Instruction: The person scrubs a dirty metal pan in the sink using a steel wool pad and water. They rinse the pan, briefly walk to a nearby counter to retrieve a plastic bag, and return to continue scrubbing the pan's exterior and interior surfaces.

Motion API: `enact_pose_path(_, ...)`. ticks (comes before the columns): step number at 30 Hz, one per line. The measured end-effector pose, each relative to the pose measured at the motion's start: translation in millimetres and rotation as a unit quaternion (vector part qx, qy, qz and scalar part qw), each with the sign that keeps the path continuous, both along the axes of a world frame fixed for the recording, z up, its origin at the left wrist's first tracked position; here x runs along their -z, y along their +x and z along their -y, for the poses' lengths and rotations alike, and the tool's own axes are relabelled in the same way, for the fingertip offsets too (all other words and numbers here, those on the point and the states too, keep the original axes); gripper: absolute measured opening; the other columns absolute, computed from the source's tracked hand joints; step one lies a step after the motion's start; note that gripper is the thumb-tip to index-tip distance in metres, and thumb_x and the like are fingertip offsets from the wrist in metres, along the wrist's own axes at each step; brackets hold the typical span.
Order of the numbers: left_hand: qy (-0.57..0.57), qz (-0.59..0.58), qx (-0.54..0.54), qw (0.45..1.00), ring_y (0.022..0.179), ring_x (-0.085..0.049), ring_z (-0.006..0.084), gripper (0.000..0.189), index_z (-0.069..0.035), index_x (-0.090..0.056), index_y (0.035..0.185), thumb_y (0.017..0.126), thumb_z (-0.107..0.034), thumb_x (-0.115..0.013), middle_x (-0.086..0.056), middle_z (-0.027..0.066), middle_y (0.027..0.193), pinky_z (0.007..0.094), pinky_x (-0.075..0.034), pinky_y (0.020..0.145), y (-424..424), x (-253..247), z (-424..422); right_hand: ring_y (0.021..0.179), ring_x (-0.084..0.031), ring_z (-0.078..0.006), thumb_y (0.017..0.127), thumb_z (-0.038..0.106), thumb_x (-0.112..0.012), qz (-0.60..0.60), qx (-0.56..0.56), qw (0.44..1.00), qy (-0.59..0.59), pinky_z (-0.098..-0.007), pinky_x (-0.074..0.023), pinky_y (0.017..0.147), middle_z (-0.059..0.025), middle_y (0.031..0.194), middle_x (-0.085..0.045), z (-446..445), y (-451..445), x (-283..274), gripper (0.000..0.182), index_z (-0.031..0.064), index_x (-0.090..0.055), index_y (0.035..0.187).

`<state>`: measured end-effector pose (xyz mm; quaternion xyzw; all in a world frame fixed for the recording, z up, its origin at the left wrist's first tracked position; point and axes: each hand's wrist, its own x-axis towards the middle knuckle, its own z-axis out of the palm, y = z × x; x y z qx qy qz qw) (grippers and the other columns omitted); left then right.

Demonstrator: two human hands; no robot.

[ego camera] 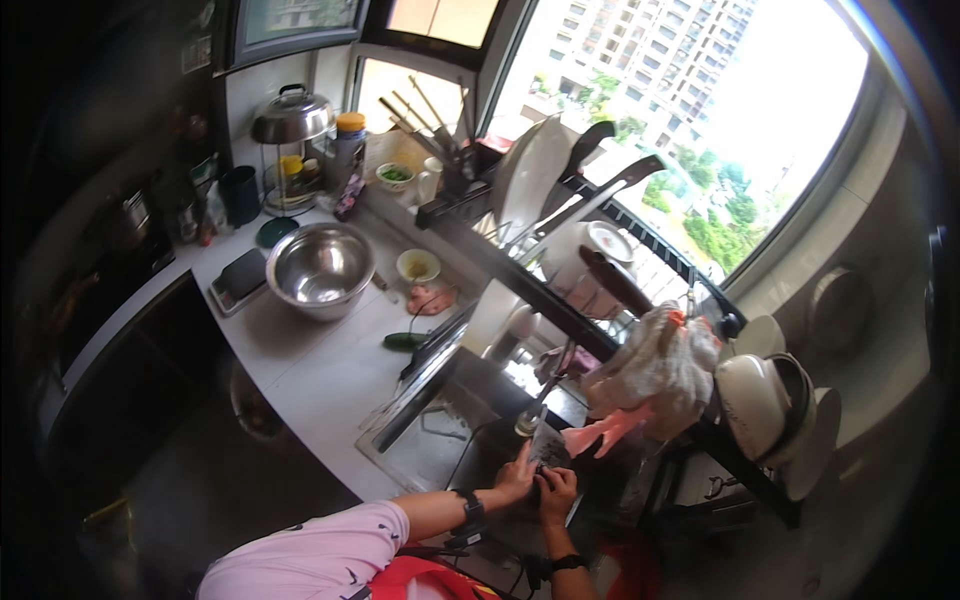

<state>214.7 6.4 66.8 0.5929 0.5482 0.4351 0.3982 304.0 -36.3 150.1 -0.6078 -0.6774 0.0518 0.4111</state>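
Observation:
My left hand [516, 475] and my right hand [556, 491] are close together over the sink [427, 450], near its right side. Both touch a dark flat piece with a grey, blade-like upper part [550, 448]; whether it is a cleaver is not plain. My left hand grips its left edge, and the fingers of my right hand bend around its lower part. Just above the hands is the faucet [527, 424]. Pink rubber gloves [611, 431] hang to the right of the piece.
A steel bowl [321, 270], a kitchen scale [238, 281], a cucumber [405, 341], raw meat [430, 299] and a small bowl [418, 265] are on the counter at left. A black dish rack [555, 296] with plates and cleavers spans above the sink, before the window.

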Motion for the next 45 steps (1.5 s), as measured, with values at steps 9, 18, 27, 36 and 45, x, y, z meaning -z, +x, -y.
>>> enact_pose_path(9, -0.028, -0.019, 0.02, 0.999, 0.062, -0.057, 0.0456, 0.057, -0.006, -0.024, 0.137, 0.085, -0.016, -0.046, -0.059, 0.0277, 0.07, 0.0549, -0.045, 0.057, -14.2, -25.6, 6.8, 0.067, -0.061, -0.0279, 0.072, 0.004, -0.067, -0.087, 0.084, 0.992, -0.026, -0.0341, -0.0474, 0.063, -0.0126, 0.072, -0.062, -48.1, 7.8, 0.9, 0.012, 0.0044, -0.067, 0.084)
enact_pose_path(18, 0.001, 0.009, 0.052, 0.999, 0.072, -0.057, 0.0477, 0.053, 0.0, -0.027, 0.135, 0.087, -0.018, -0.042, -0.058, 0.0317, 0.079, 0.0552, -0.044, 0.065, -28.2, -45.1, 3.7, 0.068, -0.057, -0.0335, 0.071, 0.004, -0.063, 0.001, 0.061, 0.998, -0.021, -0.0398, -0.0457, 0.063, -0.0158, 0.073, -0.057, -49.2, 20.9, 9.4, 0.007, 0.0012, -0.06, 0.077)
enact_pose_path(27, -0.027, -0.018, 0.037, 0.999, 0.081, -0.056, 0.048, 0.05, -0.005, -0.029, 0.134, 0.086, -0.011, -0.043, -0.059, 0.0291, 0.089, 0.0533, -0.044, 0.068, -43.3, -57.5, 8.3, 0.072, -0.058, -0.0338, 0.072, 0.006, -0.061, -0.067, 0.021, 0.997, -0.039, -0.0409, -0.0458, 0.064, -0.0173, 0.076, -0.058, -24.4, -23.0, 8.9, 0.004, 0.0025, -0.06, 0.074)
enact_pose_path(36, -0.067, 0.001, 0.089, 0.994, 0.115, -0.046, 0.0399, 0.052, 0.005, -0.028, 0.134, 0.09, -0.017, -0.045, -0.044, 0.0305, 0.125, 0.041, -0.037, 0.095, -27.0, -66.5, 6.5, 0.077, -0.055, -0.0287, 0.07, 0.008, -0.066, -0.088, 0.12, 0.989, 0.025, -0.0376, -0.0439, 0.068, -0.0099, 0.076, -0.056, -61.3, 35.9, 23.9, 0.006, 0.0056, -0.064, 0.075)
enact_pose_path(45, 0.028, 0.02, 0.094, 0.995, 0.12, -0.045, 0.0254, 0.05, 0.004, -0.028, 0.135, 0.091, -0.011, -0.045, -0.044, 0.0224, 0.131, 0.0329, -0.033, 0.1, -45.1, -8.7, -14.0, 0.08, -0.053, -0.0262, 0.071, 0.007, -0.068, -0.089, 0.266, 0.96, 0.003, -0.0358, -0.0423, 0.07, -0.0067, 0.082, -0.055, 117.8, 106.3, 41.3, 0.011, 0.006, -0.065, 0.081)
